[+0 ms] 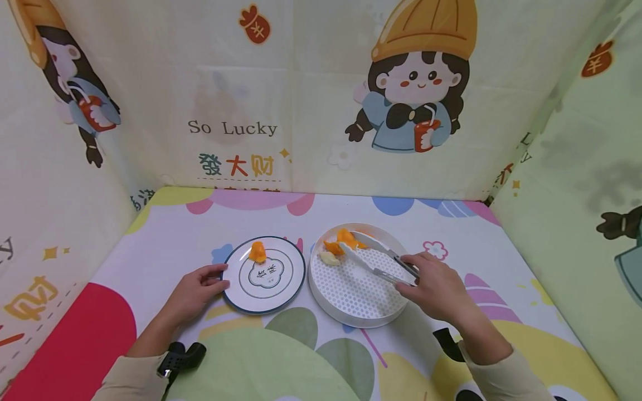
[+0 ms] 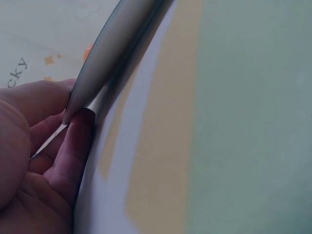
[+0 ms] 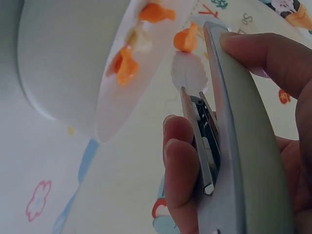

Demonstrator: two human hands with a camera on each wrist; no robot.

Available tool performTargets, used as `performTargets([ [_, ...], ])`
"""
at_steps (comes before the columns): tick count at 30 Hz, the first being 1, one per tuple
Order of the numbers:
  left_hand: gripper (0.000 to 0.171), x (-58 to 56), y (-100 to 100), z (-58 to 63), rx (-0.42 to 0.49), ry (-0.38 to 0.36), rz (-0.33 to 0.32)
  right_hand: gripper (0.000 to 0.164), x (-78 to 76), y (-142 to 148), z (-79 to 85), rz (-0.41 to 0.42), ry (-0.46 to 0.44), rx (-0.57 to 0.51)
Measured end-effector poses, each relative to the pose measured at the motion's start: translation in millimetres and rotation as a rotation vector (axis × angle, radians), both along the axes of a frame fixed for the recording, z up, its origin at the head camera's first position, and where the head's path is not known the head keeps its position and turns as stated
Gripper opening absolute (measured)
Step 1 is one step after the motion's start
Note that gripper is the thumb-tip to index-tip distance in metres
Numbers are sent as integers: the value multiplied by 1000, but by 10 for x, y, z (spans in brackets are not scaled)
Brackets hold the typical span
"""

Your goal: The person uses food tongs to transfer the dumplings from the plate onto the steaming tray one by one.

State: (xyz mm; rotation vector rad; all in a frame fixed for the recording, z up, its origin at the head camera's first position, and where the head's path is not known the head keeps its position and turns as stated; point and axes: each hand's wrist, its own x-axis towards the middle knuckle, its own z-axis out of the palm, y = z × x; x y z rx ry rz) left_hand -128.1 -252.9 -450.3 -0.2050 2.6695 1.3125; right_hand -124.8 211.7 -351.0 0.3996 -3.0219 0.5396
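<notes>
My left hand (image 1: 200,292) pinches the left rim of a white plate (image 1: 286,289) with a dark edge, thumb above and fingers below in the left wrist view. One small orange piece (image 1: 258,252) lies on the plate. In my right hand (image 1: 438,287) is a pair of metal tongs (image 1: 386,259) with pale tips, held over a round white tray (image 1: 361,317) with a perforated-looking base. Between the spread tips sits an orange chunk (image 1: 345,236); whether they squeeze it I cannot tell. Other orange bits and a pale yellowish piece (image 1: 329,258) lie around them.
A tablecloth (image 1: 331,379) with colourful cartoon prints covers the table. Printed cloth walls (image 1: 311,111) stand at the back and both sides. The tray is just right of the plate, a narrow gap apart. Each wrist wears a black strap (image 1: 183,359).
</notes>
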Motion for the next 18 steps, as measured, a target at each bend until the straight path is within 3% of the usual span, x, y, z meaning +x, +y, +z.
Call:
performTargets([
  [18,61,-9,-10,-13,3,2,-1,53,99,354,-73,-55,34,21],
])
